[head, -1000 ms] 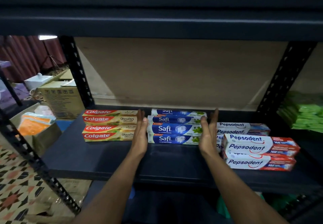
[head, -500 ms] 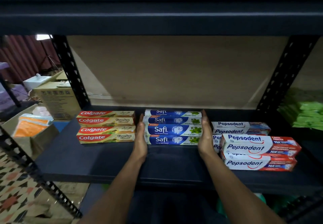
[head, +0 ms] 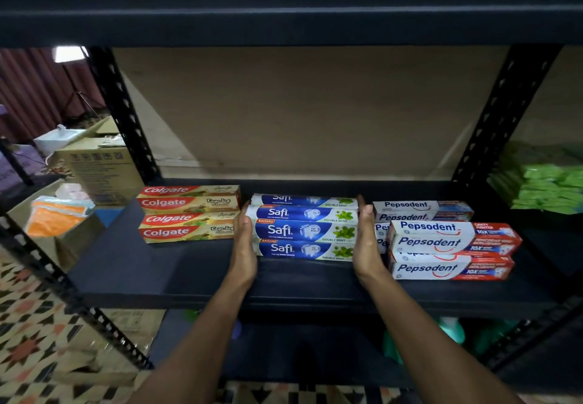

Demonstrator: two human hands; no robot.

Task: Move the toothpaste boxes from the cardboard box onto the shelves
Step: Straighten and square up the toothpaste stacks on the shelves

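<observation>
My left hand and right hand press flat against the ends of the stacked blue-and-white Safi cardboard toothpaste boxes, a wide two-palmed grip, on the matte black metal shelf, between red Colgate boxes and white-and-red Pepsodent boxes; a brown cardboard carton stands behind, left.
</observation>
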